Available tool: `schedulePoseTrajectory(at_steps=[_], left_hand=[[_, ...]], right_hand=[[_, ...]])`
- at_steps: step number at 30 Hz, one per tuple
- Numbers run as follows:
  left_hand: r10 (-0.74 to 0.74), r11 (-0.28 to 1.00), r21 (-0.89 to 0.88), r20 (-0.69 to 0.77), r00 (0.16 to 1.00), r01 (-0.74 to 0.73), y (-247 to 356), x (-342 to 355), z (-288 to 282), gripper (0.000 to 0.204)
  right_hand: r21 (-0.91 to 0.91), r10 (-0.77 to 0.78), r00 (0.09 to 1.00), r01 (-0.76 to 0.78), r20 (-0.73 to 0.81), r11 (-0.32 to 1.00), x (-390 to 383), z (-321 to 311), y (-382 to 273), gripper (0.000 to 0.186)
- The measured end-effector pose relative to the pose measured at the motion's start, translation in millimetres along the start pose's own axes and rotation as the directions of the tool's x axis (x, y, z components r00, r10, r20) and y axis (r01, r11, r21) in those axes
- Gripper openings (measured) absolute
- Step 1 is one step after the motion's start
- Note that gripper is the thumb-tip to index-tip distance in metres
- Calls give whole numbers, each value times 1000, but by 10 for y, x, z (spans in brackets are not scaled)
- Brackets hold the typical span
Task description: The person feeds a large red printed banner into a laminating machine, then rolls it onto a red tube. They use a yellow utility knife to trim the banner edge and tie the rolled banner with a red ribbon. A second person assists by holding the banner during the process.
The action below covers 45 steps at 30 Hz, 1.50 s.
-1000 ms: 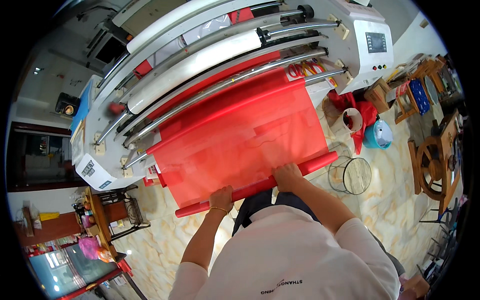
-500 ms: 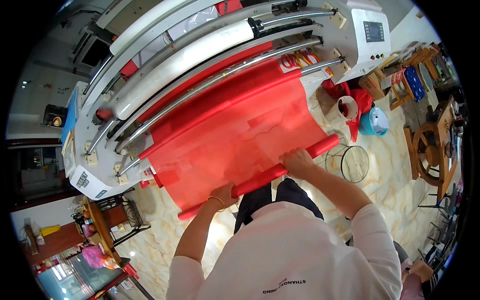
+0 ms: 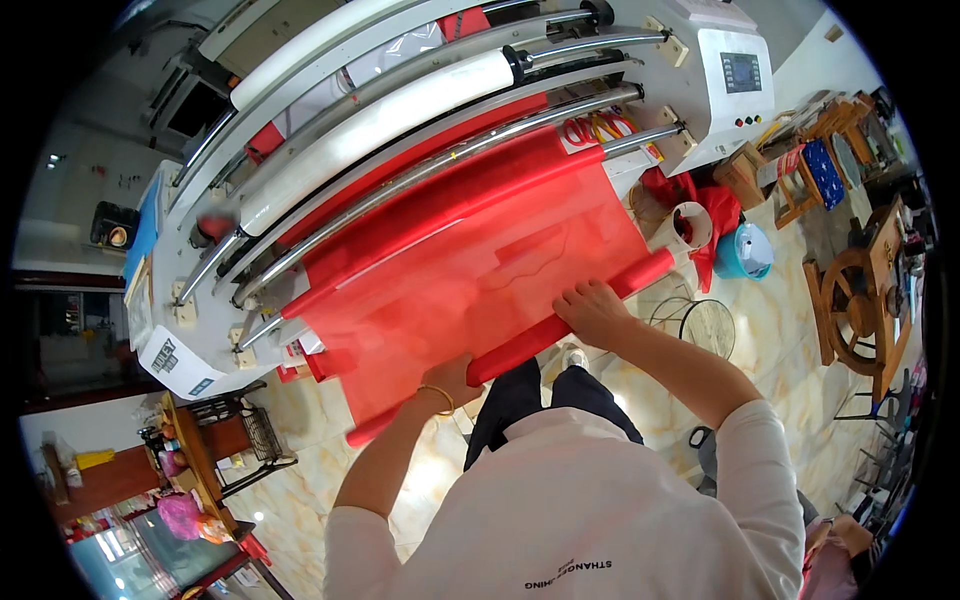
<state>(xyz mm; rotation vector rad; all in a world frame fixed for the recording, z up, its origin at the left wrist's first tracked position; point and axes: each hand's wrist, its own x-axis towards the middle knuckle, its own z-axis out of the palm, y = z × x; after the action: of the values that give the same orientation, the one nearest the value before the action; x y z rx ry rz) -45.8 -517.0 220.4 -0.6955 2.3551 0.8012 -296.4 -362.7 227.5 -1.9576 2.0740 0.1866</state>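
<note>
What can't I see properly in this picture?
In the head view:
- Palms: hidden by the backs of the left hand and right hand.
- Inside of the red roll: hidden by its outer layer.
- Machine: its top is cut off by the upper edge.
- Screen: too small to read.
- Bottom of the blue bucket: hidden by the white thing in it.

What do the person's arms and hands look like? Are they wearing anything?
Short white fabric sleeves leave the forearms bare. The left hand and right hand are bare too. A thin, round, gold-coloured bracelet circles the left wrist; none shows on the right.
</note>
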Motion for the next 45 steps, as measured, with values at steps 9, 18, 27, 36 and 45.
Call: schedulePoseTrajectory(at_steps=[9, 18, 27, 36, 45], left_hand=[[238, 950, 285, -388, 890, -130, 58, 245, 125, 51], [90, 994, 77, -246, 965, -73, 28, 249, 93, 49], [174, 979, -83, -124, 977, -185, -164, 402, 196, 47], [160, 967, -220, 143, 977, -127, -157, 422, 217, 43], [57, 988, 157, -285, 957, -12, -76, 408, 1047, 37]], right_hand=[[332, -71, 909, -77, 410, 940, 204, -106, 52, 36], [121, -32, 910, -19, 413, 992, 232, -276, 73, 24], [142, -6, 820, -91, 573, 986, 413, -352, -48, 30], [85, 77, 970, -98, 230, 992, 285, 323, -259, 26], [107, 78, 891, -140, 447, 984, 136, 520, -398, 29]])
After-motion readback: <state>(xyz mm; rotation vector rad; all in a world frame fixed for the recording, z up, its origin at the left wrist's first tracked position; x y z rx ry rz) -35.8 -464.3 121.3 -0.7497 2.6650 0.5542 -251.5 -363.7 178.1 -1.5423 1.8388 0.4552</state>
